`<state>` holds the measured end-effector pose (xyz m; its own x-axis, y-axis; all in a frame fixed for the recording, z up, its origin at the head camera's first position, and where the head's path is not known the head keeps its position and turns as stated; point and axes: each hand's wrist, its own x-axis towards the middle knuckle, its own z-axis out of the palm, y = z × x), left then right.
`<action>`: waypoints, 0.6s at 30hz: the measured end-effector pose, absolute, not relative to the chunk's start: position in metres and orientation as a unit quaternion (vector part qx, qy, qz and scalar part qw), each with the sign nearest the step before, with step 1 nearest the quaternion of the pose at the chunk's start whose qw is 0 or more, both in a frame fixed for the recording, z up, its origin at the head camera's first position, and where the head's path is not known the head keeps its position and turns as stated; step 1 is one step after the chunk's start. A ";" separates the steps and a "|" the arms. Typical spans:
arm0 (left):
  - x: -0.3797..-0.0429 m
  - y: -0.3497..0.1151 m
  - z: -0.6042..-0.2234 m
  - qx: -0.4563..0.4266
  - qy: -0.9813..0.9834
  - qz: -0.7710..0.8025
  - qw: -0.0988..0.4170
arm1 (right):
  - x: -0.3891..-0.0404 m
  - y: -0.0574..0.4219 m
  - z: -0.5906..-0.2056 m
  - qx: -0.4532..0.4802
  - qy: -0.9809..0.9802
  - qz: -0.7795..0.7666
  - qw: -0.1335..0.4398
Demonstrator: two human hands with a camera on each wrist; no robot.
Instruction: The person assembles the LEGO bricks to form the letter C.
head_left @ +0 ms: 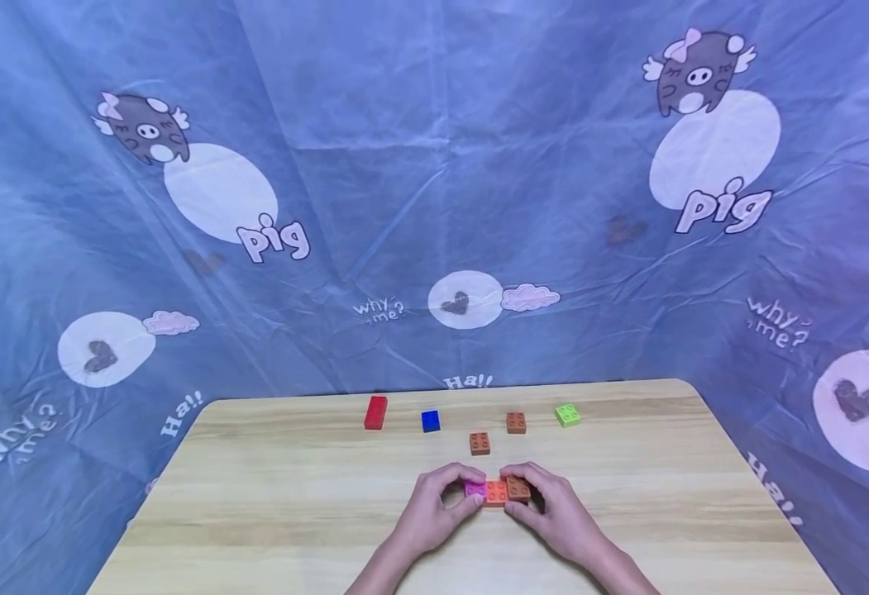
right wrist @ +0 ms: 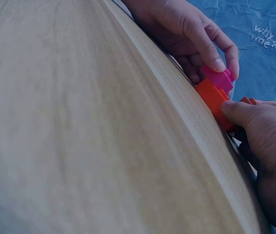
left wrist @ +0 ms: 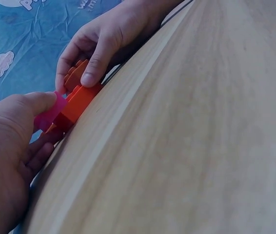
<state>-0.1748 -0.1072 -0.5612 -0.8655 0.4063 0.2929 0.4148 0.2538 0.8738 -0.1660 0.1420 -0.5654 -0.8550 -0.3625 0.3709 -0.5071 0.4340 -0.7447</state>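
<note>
An orange building brick (head_left: 496,493) lies on the table near the front, studs up. My left hand (head_left: 436,511) pinches a magenta brick (head_left: 475,490) between thumb and index finger; it sits at the orange brick's left end, raised above it in the left wrist view. On the right end is a brown brick (head_left: 519,488), pinched by the thumb and fingers of my right hand (head_left: 557,512). In the right wrist view, the right thumb (right wrist: 238,111) also lies against the orange brick's side and hides most of the brown one.
Beyond the hands, a brown brick (head_left: 479,444) lies on the wooden table (head_left: 270,496). Farther back are a red brick (head_left: 376,412), a blue brick (head_left: 431,421), another brown brick (head_left: 516,422) and a lime green brick (head_left: 567,414). A blue printed cloth (head_left: 374,207) hangs around the table.
</note>
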 end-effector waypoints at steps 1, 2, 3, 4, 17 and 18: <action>-0.175 -0.107 -0.562 -0.257 -0.790 -0.556 0.002 | -0.166 0.142 -0.566 0.260 -0.842 0.466 0.080; -0.175 -0.107 -0.562 -0.255 -0.789 -0.560 0.000 | -0.166 0.142 -0.566 0.261 -0.842 0.465 0.081; -0.175 -0.107 -0.563 -0.251 -0.788 -0.563 -0.003 | -0.166 0.142 -0.566 0.262 -0.842 0.465 0.081; -0.175 -0.108 -0.563 -0.249 -0.785 -0.567 -0.006 | -0.165 0.142 -0.566 0.262 -0.842 0.464 0.083; -0.214 -0.137 -0.564 -0.152 -0.751 -0.636 0.093 | -0.165 0.142 -0.562 0.242 -0.854 0.456 0.066; -0.220 -0.140 -0.565 -0.148 -0.751 -0.633 0.112 | -0.166 0.142 -0.563 0.243 -0.853 0.457 0.067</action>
<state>-0.2198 -0.1402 -0.5645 -0.9310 0.0798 0.3563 0.3646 0.1540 0.9183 -0.1658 0.1423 -0.5625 -0.8733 -0.3533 0.3354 -0.4751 0.4652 -0.7469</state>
